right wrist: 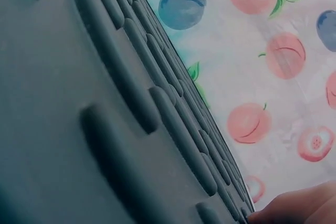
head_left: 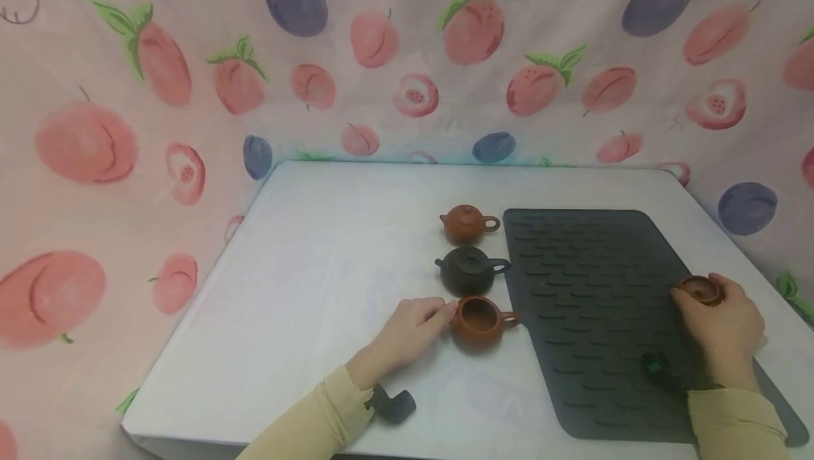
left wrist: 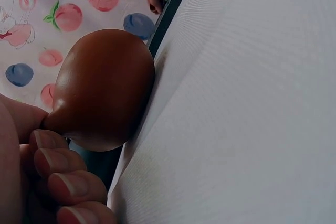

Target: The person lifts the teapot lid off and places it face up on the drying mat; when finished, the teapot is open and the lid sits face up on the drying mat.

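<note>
My left hand [head_left: 410, 329] pinches the spout of a lidless reddish-brown teapot [head_left: 475, 336] between thumb and forefinger. In the left wrist view, the round teapot body [left wrist: 105, 87] shows side-on above the curled fingertips [left wrist: 73, 186]. Over the right part of the dark mat, my right hand [head_left: 728, 315] grips a small round brown teapot lid [head_left: 701, 290], its hollow side facing up. Only part of that hand [right wrist: 304, 205] enters the right wrist view, where the lid is out of sight.
Behind the lidless pot stand a black teapot [head_left: 468, 273] and a lidded orange-brown teapot [head_left: 466, 224], in a row. To their right lies the ridged dark mat [head_left: 572, 368] on the white table [head_left: 305, 255]. A fruit-print cloth [head_left: 381, 121] hangs behind.
</note>
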`<state>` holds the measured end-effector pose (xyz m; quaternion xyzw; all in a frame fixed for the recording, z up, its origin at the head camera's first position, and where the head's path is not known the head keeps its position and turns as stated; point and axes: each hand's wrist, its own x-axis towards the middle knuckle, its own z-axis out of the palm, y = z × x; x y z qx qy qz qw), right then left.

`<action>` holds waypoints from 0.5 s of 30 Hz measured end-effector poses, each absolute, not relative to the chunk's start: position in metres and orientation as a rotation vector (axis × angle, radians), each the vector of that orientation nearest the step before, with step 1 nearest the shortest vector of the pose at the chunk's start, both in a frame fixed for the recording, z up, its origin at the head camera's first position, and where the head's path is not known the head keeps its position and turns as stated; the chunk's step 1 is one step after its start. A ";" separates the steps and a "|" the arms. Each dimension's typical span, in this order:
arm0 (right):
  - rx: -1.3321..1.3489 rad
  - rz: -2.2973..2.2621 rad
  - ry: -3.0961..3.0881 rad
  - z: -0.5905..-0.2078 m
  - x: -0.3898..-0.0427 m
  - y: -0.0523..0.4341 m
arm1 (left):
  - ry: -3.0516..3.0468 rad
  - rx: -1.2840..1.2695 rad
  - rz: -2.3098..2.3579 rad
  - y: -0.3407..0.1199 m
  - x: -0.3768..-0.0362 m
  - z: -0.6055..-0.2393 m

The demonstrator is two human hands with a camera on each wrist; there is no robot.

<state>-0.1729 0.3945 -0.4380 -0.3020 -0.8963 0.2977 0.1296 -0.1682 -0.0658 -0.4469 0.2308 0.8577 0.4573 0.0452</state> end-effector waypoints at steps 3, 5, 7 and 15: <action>-0.855 0.877 -2.616 -0.438 -0.172 0.394 | 2.617 0.710 1.398 -0.066 -0.168 -0.446; -0.842 0.887 -2.620 -0.438 -0.172 0.395 | 2.614 0.716 1.405 -0.066 -0.168 -0.447; -0.832 0.891 -2.624 -0.439 -0.171 0.395 | 2.612 0.718 1.406 -0.066 -0.168 -0.447; -0.820 0.910 -2.638 -0.439 -0.171 0.396 | 2.622 0.706 1.382 -0.067 -0.169 -0.448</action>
